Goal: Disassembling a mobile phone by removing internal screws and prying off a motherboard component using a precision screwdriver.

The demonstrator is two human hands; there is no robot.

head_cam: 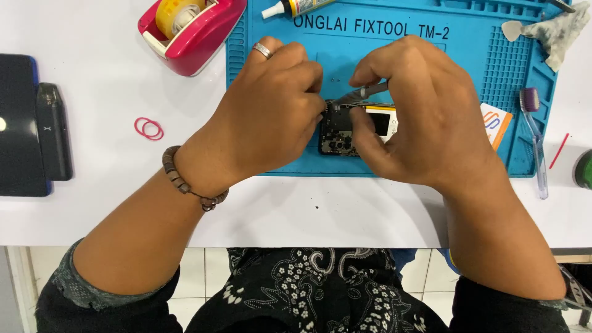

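left hand [271, 117] curled tight, fingertips pinching the edge of the opened phone [357, 129] | right hand [419, 117] holding tweezers [370, 92], tip down on the phone, thumb pressing it too | phone sits mid blue mat [431, 43] | tape dispenser [188, 28] top left, toothbrush [535, 135] right

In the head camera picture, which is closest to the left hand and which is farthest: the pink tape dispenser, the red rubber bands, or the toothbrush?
From the left hand:
1. Pink tape dispenser, just up and to its left, off the blue mat.
2. Red rubber bands, farther left on the white table.
3. Toothbrush, far across at the mat's right edge, beyond the right hand.
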